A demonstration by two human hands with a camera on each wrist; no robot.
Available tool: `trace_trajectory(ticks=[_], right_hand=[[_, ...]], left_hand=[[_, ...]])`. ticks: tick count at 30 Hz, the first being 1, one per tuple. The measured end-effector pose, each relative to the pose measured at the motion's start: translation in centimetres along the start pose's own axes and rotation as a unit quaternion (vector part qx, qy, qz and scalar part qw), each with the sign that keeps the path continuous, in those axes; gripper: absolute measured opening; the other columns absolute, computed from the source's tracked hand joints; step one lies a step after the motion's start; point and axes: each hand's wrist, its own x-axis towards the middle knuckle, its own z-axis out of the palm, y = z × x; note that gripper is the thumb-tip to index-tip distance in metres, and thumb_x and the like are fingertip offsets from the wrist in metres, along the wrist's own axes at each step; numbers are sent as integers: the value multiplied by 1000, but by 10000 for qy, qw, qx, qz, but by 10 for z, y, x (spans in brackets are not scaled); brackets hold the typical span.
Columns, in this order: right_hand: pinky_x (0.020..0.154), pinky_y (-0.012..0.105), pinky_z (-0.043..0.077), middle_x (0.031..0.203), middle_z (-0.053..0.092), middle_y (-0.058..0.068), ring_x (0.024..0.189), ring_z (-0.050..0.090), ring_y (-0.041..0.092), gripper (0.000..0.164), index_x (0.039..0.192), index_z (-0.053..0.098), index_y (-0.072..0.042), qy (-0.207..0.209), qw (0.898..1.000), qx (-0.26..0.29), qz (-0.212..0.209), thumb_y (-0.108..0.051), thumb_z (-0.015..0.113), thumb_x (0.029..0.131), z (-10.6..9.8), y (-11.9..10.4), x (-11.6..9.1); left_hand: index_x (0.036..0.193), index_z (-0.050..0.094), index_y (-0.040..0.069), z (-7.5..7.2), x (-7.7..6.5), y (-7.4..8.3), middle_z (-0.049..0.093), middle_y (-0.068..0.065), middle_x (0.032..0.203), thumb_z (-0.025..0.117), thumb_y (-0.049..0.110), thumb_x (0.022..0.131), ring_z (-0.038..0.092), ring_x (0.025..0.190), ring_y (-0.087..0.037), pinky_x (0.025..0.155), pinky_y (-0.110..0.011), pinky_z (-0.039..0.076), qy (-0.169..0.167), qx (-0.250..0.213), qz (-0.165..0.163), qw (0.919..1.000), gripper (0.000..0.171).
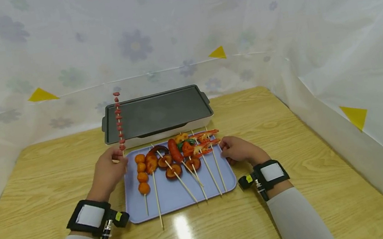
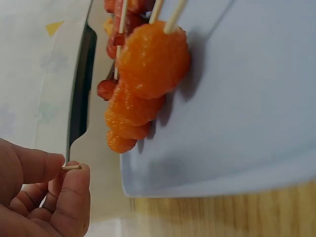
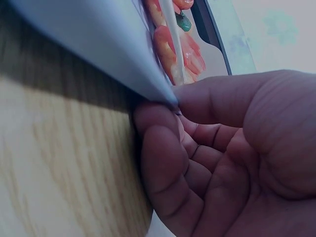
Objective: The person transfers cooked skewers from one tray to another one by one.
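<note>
My left hand (image 1: 107,169) pinches the lower stick of a skewer of small red pieces (image 1: 118,117), held upright at the tray's left edge and overlapping the griddle in the head view. In the left wrist view the bare stick end (image 2: 73,168) pokes out between thumb and finger. My right hand (image 1: 239,148) grips the right rim of the lavender tray (image 1: 184,202), thumb on top and fingers beneath (image 3: 163,153). On the tray lie a skewer of orange balls (image 1: 142,177), a squid-like skewer (image 1: 151,162), mushroom skewers (image 1: 173,172), a sausage skewer (image 1: 175,151) and shrimp skewers (image 1: 206,146).
Behind the tray stands a dark flat griddle (image 1: 164,109) with a pale base and side handles. Both rest on a wood-grain table (image 1: 296,186). A flowered plastic sheet (image 1: 149,31) with yellow triangles hangs behind and along the sides. Several stick ends point toward the front.
</note>
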Motion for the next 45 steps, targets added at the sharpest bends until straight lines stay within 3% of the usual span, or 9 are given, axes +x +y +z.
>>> trace_trajectory(ticks=[10,17,31,45], right_hand=[[57,31,47,81,53,11,65,55,21,13,105,51,0,-78,9998,-146,-144,-1,54,92,-1,0,3],[55,31,46,80,52,10,64,54,21,14,104,51,0,-109,9997,-67,-193,0,54,90,-1,2,4],[55,31,45,80,53,11,63,53,21,14,104,51,-1,-68,9999,-81,-85,-2,55,90,0,2,6],[56,31,44,80,52,10,64,53,20,16,105,51,0,-65,10000,16,-54,-1,54,90,0,0,4]], left_hand=[[117,49,-6,-2,-22,-4,53,-19,104,53,8,97,58,73,-22,59,-28,50,-174,-255,-198,9993,25],[121,48,-4,-3,-37,2,53,-19,106,54,11,100,57,78,-26,64,-30,52,-487,-210,-412,9977,27],[120,47,-6,-1,-55,-3,53,-19,103,56,9,98,58,74,-23,61,-32,53,-713,-314,-663,9948,29],[104,52,-3,-4,-81,-5,55,-12,86,62,8,93,53,68,-21,55,-32,45,-907,524,-664,9923,18]])
